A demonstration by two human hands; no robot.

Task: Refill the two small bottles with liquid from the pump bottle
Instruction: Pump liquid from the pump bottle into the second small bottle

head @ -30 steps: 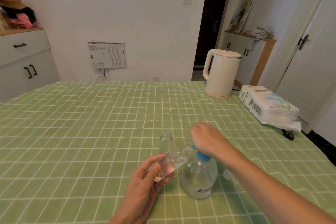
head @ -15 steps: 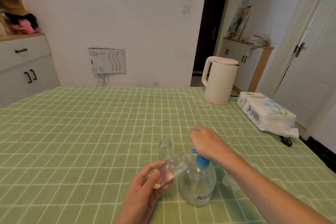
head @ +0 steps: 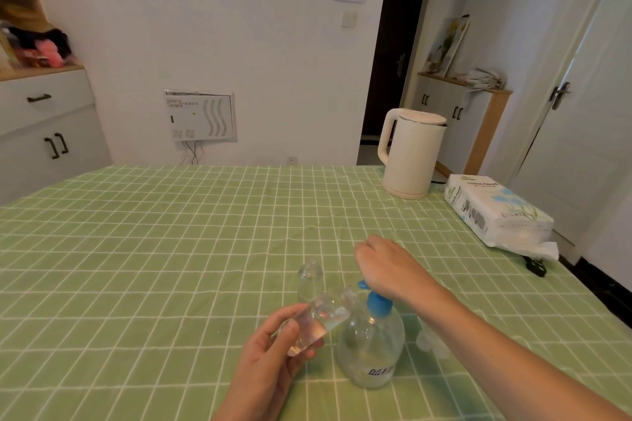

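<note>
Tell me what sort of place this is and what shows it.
Most likely a lived-in room at home, perhaps a dining area: a table in a green checked cloth, a white electric kettle on it beside a pack of tissue paper, and white cabinets with dark handles along the wall.

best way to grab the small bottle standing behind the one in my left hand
Take the standing small bottle by its round body below the neck, from its left: it stands upright, and the tilted bottle in the left hand and the pump bottle crowd its near right side.
</note>
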